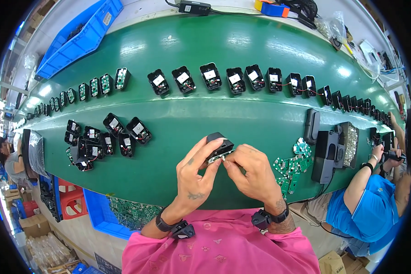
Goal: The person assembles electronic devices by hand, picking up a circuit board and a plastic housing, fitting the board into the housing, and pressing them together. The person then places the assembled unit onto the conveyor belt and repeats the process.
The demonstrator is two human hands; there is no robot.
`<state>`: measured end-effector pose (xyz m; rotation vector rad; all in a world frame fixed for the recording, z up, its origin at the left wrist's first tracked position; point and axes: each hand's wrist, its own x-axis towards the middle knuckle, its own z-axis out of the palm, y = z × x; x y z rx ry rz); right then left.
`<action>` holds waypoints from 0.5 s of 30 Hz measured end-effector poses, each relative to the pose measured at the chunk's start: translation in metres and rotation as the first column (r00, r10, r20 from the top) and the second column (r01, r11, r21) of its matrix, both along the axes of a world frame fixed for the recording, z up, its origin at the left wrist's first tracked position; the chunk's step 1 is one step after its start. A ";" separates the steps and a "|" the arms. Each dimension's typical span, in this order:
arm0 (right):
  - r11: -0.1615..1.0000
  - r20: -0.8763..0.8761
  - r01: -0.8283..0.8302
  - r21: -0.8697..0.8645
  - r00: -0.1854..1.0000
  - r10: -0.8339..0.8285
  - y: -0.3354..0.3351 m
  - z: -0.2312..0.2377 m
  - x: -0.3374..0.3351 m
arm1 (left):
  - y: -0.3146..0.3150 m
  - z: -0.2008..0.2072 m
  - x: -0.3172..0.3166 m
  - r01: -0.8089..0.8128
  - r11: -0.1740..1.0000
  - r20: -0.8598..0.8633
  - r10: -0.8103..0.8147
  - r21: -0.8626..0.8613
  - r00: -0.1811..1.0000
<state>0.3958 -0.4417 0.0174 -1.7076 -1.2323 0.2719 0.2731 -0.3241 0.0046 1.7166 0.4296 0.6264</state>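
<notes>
My left hand (195, 171) grips a small black plastic housing (220, 138), tilted above the front part of the green table. A green circuit board (217, 156) sits at the housing's near, open side, under my left thumb. My right hand (251, 168) is closed in a pinch at the board's right edge. A tiny white part shows by those fingertips, but what they hold is mostly hidden. Several loose circuit boards (291, 170) lie to the right of my right hand. Left of my hands is a cluster of black housings (139, 130) with wires and white-topped parts inside.
Rows of black housings (211, 76) and board-filled housings (106, 84) stretch across the table (182, 41). A black desk device (323, 157) stands right, beside a bin of small metal parts (350, 146). Blue bins (96, 214) sit front left and back left. Co-workers sit at both sides.
</notes>
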 end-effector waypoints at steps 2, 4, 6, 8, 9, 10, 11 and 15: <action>1.000 -0.004 0.000 0.000 1.000 0.000 0.001 0.000 0.001 | 0.002 0.002 0.000 0.022 0.992 -0.032 -0.018 0.123 0.999; 1.000 -0.045 0.022 0.001 0.999 -0.022 0.002 -0.002 -0.001 | 0.001 0.000 0.000 -0.001 0.989 -0.032 0.006 0.146 0.999; 0.999 -0.084 0.042 0.003 0.996 -0.042 0.001 -0.002 -0.001 | -0.001 0.001 0.002 -0.025 0.985 -0.029 0.031 0.169 0.999; 0.999 -0.090 0.046 -0.018 0.995 -0.048 0.001 -0.001 -0.001 | -0.002 0.004 0.004 -0.048 0.998 -0.010 0.048 -0.034 0.999; 0.999 -0.091 0.046 -0.018 0.995 -0.047 0.000 -0.001 0.000 | -0.003 0.003 0.005 -0.049 0.998 -0.011 0.049 -0.034 0.999; 0.999 -0.076 0.037 -0.022 0.996 -0.038 0.000 -0.001 0.000 | -0.003 0.002 0.004 -0.054 0.998 -0.008 0.054 0.037 0.999; 0.999 -0.060 0.028 -0.025 0.998 -0.029 0.000 -0.001 0.001 | -0.003 0.001 0.003 -0.059 0.993 -0.005 0.060 0.107 0.998; 0.998 -0.178 0.043 -0.054 0.983 -0.052 -0.001 -0.002 0.002 | -0.003 0.001 0.005 -0.062 0.955 -0.017 0.070 0.289 0.997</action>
